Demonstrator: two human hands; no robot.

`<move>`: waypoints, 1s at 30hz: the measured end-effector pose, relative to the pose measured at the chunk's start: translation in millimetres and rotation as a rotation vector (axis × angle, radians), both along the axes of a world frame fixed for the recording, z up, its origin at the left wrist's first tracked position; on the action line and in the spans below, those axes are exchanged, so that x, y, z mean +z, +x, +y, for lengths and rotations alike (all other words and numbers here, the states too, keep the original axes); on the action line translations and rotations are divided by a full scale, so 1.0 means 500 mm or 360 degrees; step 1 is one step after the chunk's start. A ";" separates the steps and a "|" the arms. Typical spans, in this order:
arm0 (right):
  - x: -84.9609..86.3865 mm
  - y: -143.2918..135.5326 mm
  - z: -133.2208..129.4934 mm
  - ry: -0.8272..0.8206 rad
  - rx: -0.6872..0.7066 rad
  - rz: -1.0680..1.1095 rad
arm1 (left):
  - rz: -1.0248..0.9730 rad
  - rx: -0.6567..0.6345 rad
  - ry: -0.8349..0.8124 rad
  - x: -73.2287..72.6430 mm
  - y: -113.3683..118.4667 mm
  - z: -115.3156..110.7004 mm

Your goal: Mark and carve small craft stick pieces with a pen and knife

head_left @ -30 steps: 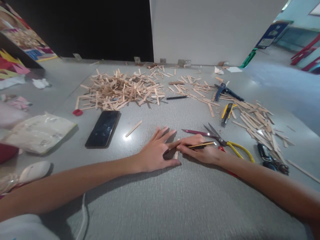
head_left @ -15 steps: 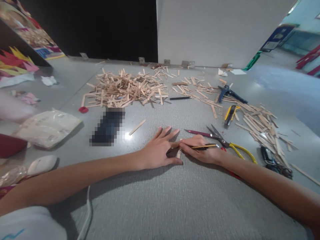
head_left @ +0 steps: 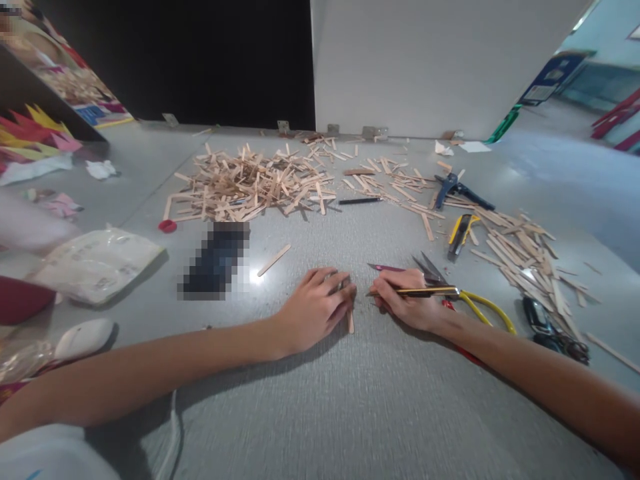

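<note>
Left hand (head_left: 316, 308): fingers curled and close together over the held stick (head_left: 351, 323), its near end showing just below the fingertips; the rest is hidden. Whether finger and thumb pinch it or only press it to the table (head_left: 320, 413), cannot tell.

Right hand (head_left: 409, 300): fingers narrow, closed on a slim black-and-gold pen (head_left: 427, 291). Its dark tip points left, toward the left fingertips and apart from them. Back end lies over the wrist side.

Around the left fingers: a loose stick (head_left: 274, 260) lies beyond and to the left, near; a dark pixelated object (head_left: 215, 260) farther left. Beyond them, a large stick heap (head_left: 260, 181) with a red cap (head_left: 167, 227) near its left edge and a black pencil (head_left: 360, 201) near its right edge.

Around the right fingers: a purple blade (head_left: 384, 268) lies just beyond; yellow-handled scissors (head_left: 489, 308) lie open, partly behind the hand. Farther out, a yellow cutter (head_left: 461, 237), then blue pliers (head_left: 450, 190) on scattered sticks. To the right, a second stick heap (head_left: 520, 247), with keys (head_left: 563, 343) near its lower end.
</note>
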State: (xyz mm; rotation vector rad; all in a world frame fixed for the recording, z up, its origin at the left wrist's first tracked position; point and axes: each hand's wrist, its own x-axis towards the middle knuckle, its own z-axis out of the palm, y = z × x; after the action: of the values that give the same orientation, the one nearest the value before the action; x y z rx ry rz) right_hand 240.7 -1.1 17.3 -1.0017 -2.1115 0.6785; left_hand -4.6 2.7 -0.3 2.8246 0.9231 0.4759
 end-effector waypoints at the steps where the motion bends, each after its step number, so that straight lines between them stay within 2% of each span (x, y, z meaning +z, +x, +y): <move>1: 0.001 0.000 0.000 0.0016 -0.0008 -0.0009 | 0.0032 0.0015 0.0053 0.006 -0.001 -0.004; 5: 0.003 0.001 -0.001 0.0029 -0.0022 -0.0061 | 0.0211 0.0125 0.0104 0.036 -0.003 -0.023; 9: 0.002 0.001 -0.001 -0.0020 -0.0010 -0.0056 | 0.0310 0.0117 -0.0180 0.072 -0.005 -0.028; 11: 0.002 0.000 -0.001 -0.0041 -0.0010 -0.0039 | 0.0291 0.0137 -0.0336 0.087 -0.008 -0.017; 14: 0.002 -0.001 -0.002 -0.0073 -0.0020 -0.0031 | 0.0241 0.0186 -0.0413 0.098 -0.013 0.010; 18: 0.004 0.001 -0.003 -0.0022 0.0032 -0.0023 | 0.0141 0.0122 -0.0464 0.074 -0.009 0.029; 25: 0.007 0.007 -0.002 0.0123 0.0312 -0.0124 | -0.0298 0.0124 -0.0343 -0.008 0.005 -0.006; 30: 0.009 0.005 -0.002 0.0079 0.0280 -0.0162 | -0.0348 0.0248 -0.0129 -0.023 -0.002 -0.023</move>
State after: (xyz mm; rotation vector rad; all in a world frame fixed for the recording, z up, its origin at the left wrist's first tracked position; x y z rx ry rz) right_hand 243.1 -1.8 21.8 -0.8462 -2.3144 0.6691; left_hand -5.5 -8.6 -11.9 2.5762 1.0926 0.7322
